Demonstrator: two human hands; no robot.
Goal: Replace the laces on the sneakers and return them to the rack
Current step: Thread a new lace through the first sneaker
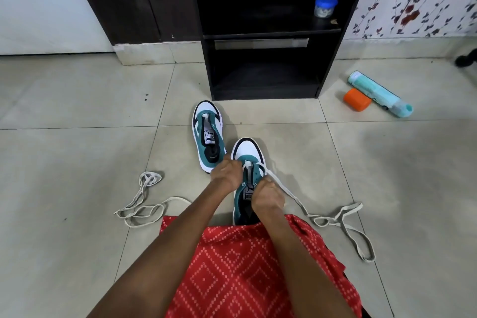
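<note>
Broadly, the tiled floor (77, 137) carries everything, with the dark rack (263, 33) standing open at the far side and red cloth (245, 266) over the person's lap. Two teal and white shoes lie between lap and rack: the far sneaker (207, 134) is bare of lacing, and the near sneaker (247, 150) sits just before the lap, toe pointing at the rack. One lace (343, 217) runs from its lowest eyelets out to the right and loops on the tiles; a spare lace (144, 209) lies tangled to the left, well apart. The left hand (225, 175) is curled against the near sneaker's eyelet row, steadying it. The right hand (267, 195) is curled too and seems to pinch the lace beside the tongue. Lacing looks barely begun. To do it well, I would even up both ends first, keep the flat lace untwisted at each eyelet, pull each crossing snug, and hold the shoe firm. A bottle (376, 93), an orange cup (357, 103) and a jar (325, 6) on the rack play no part
</note>
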